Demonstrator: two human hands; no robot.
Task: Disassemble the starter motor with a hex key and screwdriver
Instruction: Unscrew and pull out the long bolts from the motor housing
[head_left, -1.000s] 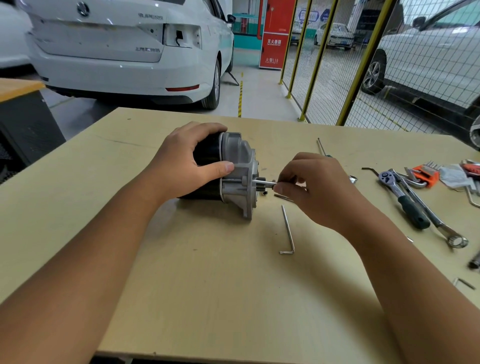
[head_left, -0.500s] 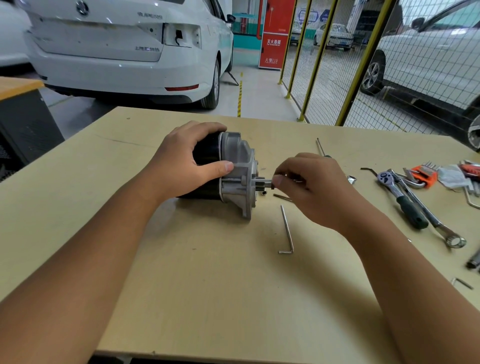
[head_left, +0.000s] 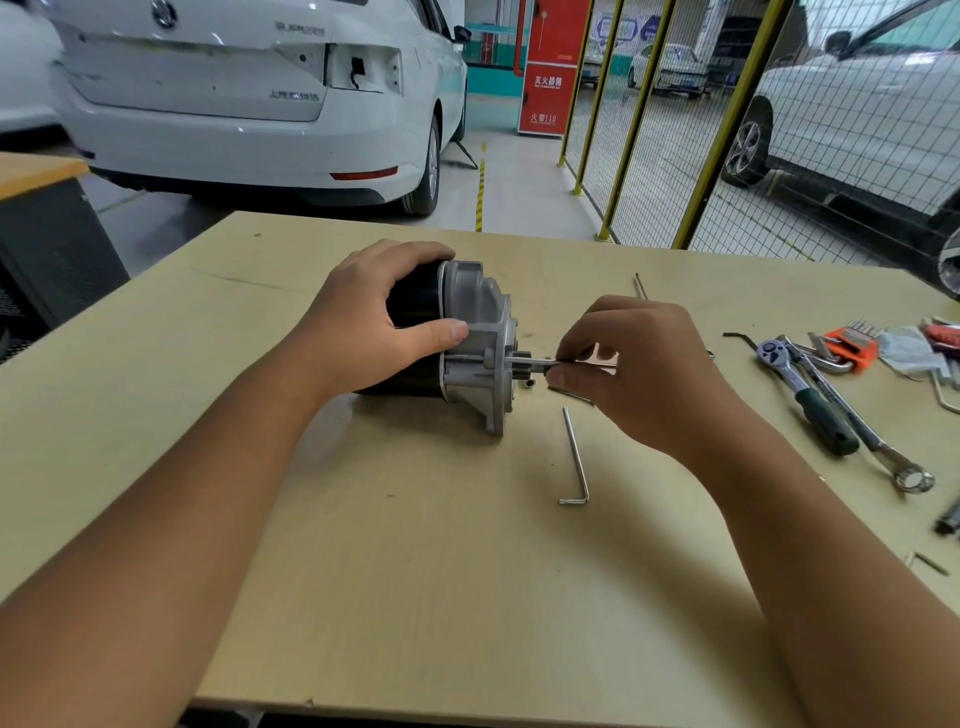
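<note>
The starter motor (head_left: 470, 338), black body with a grey cast end housing, lies on its side on the wooden table (head_left: 415, 597). My left hand (head_left: 374, 322) grips its black body, thumb on the housing. My right hand (head_left: 639, 374) pinches a thin silver hex key (head_left: 524, 362) whose tip sits in the housing's end face. A second silver hex key (head_left: 575, 457) lies on the table in front of the motor. A small dark bolt (head_left: 529, 383) lies beside the housing.
At the right of the table lie a ratchet with a green handle (head_left: 810, 400), a combination wrench (head_left: 883, 452), an orange hex key set (head_left: 852, 343) and other small tools. A thin rod (head_left: 640, 287) lies behind my right hand. White cars and a yellow mesh fence stand beyond.
My right hand has drawn back slightly to the right from the housing, so more of the hex key's shaft shows. My left hand and the motor stay put.
</note>
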